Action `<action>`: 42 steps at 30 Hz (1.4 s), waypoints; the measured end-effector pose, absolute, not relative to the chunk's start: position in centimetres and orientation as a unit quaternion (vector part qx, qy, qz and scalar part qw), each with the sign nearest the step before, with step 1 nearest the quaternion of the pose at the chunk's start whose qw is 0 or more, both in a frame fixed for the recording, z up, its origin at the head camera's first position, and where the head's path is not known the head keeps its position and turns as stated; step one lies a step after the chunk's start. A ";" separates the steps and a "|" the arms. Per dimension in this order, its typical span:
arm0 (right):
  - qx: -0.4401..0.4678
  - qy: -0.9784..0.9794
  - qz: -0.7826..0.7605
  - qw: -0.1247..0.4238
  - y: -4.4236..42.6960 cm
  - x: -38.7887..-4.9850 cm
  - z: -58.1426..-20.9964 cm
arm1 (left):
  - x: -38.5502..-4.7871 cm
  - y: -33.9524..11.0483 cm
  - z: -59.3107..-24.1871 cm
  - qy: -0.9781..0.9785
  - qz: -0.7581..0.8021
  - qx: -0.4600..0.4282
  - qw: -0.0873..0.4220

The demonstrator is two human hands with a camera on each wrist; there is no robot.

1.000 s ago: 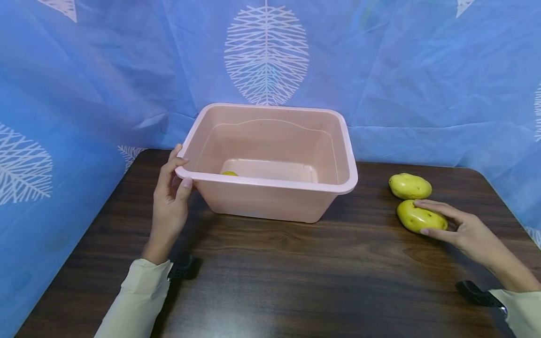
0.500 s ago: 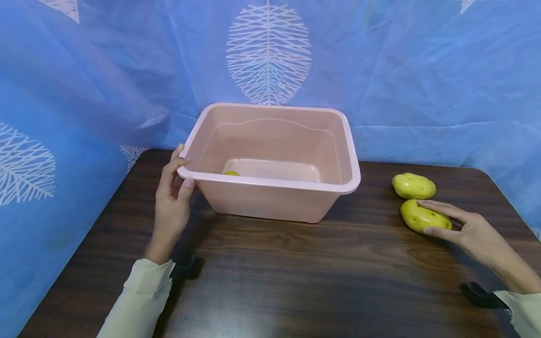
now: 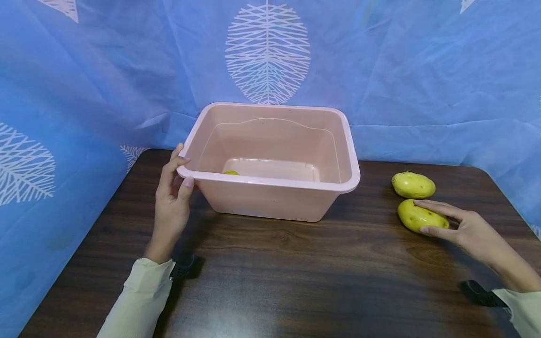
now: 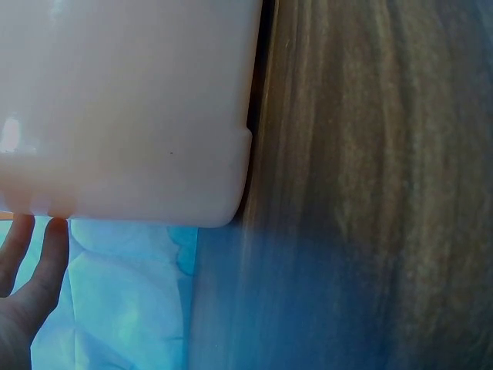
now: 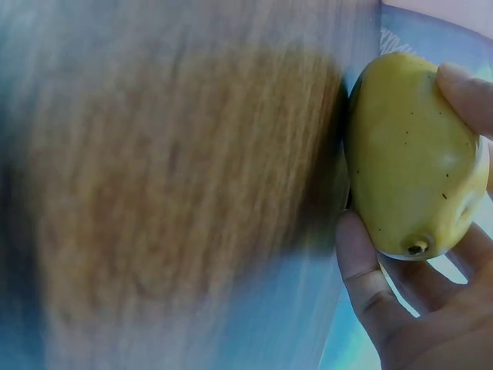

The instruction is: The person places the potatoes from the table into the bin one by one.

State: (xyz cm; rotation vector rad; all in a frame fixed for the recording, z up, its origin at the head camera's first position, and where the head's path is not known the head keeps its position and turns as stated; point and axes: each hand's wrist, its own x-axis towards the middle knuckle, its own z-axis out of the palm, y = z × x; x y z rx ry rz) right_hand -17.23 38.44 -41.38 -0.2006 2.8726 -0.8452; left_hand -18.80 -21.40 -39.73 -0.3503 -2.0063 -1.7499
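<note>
My left hand pinches the near left corner of a pink plastic basin, its thumb at the rim's outer front and a finger over the rim. In the left wrist view, fingers touch the basin's wall. On the right, my right hand grips a yellow potato, thumb on the near side and fingers across the top. The right wrist view shows this potato large, between thumb and fingers. Just behind it lies a second yellow potato.
Inside the basin, a small yellow piece of something peeks above the front rim; most of it is hidden. All stand on a dark wood table. A blue cloth with white leaf prints hangs behind and at the left.
My right hand and its potato have shifted very slightly left relative to the other potato. The left hand and the basin keep their places; the head view has drifted a little.
</note>
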 end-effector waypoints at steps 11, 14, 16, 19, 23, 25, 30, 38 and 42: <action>-0.069 0.956 -0.277 0.064 38.3 -17.2 -41.3 | -19.0 -21.4 -39.5 -0.741 -0.619 -0.124 0.231; -0.071 0.956 -0.275 0.066 38.2 -17.3 -41.3 | -19.0 -21.5 -39.6 -0.739 -0.621 -0.125 0.232; -0.072 0.957 -0.272 0.064 38.1 -17.2 -41.4 | -19.0 -21.5 -39.6 -0.731 -0.629 -0.127 0.231; -0.074 0.958 -0.271 0.062 38.1 -17.1 -41.4 | -18.9 -21.5 -39.7 -0.725 -0.637 -0.127 0.228; -0.073 0.956 -0.275 0.073 38.0 -16.9 -41.5 | -18.8 -21.6 -39.8 -0.740 -0.621 -0.119 0.227; -0.073 0.954 -0.282 0.076 37.9 -16.8 -41.5 | -18.8 -21.6 -39.8 -0.749 -0.611 -0.114 0.228; -0.079 0.949 -0.298 0.066 37.7 -16.3 -41.5 | -18.8 -21.5 -39.8 -0.755 -0.604 -0.112 0.229; -0.080 0.953 -0.287 0.048 37.6 -15.8 -41.5 | -18.9 -21.5 -39.8 -0.742 -0.615 -0.126 0.233; -0.078 0.952 -0.293 0.039 37.7 -15.7 -41.5 | -18.9 -21.5 -39.9 -0.739 -0.618 -0.130 0.235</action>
